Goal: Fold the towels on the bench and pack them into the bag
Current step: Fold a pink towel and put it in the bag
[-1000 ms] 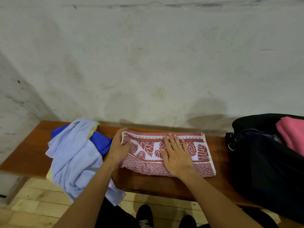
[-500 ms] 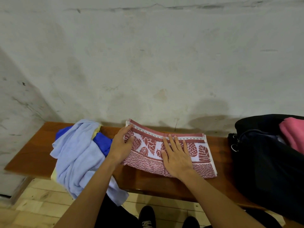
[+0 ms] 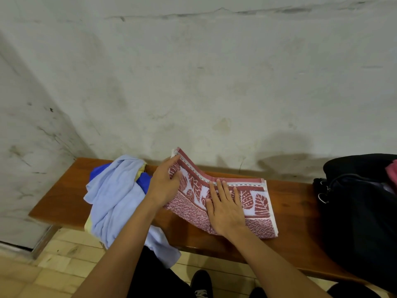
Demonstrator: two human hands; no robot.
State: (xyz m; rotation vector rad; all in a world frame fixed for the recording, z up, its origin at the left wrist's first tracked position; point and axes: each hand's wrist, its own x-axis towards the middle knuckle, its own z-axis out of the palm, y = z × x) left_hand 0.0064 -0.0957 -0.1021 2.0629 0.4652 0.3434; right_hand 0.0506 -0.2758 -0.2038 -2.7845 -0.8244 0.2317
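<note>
While the right hand point(image 3: 225, 208) presses flat, fingers straight, on the red towel point(image 3: 255, 200), the left hand point(image 3: 164, 184) grips and raises its end beside it.

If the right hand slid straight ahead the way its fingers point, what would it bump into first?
Probably the wall. The right hand lies flat on the towel, fingers pointing to the bench's back edge; nothing else shows in that line, though depth is unclear.
</note>
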